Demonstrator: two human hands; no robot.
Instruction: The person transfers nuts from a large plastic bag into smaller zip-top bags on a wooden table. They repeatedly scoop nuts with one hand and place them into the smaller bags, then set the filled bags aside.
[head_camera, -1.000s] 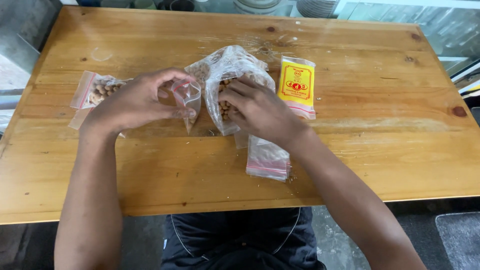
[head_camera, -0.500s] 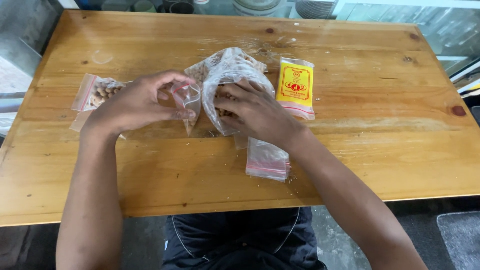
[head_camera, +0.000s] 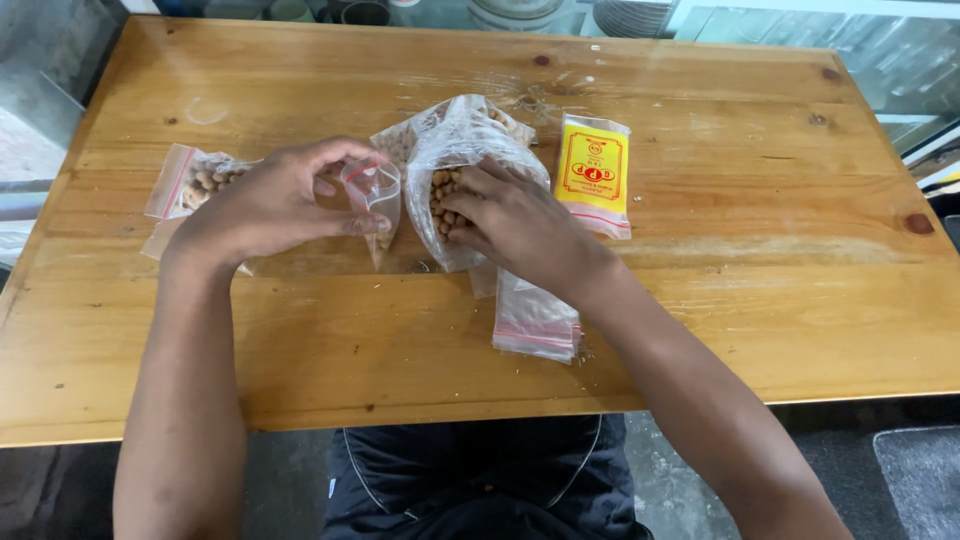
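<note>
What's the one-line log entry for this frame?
left hand: holds small clear zip bag open | right hand: fingers inside large clear bag of peanuts | beside: yellow packet, stack of empty zip bags

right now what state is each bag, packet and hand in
small zip bag: open, held upright by left hand
big clear bag: open, holding round tan pieces, right hand reaching in
filled zip bag: lying flat, pieces inside
empty zip bags: flat, stacked
yellow packet: flat, looks sealed
</note>
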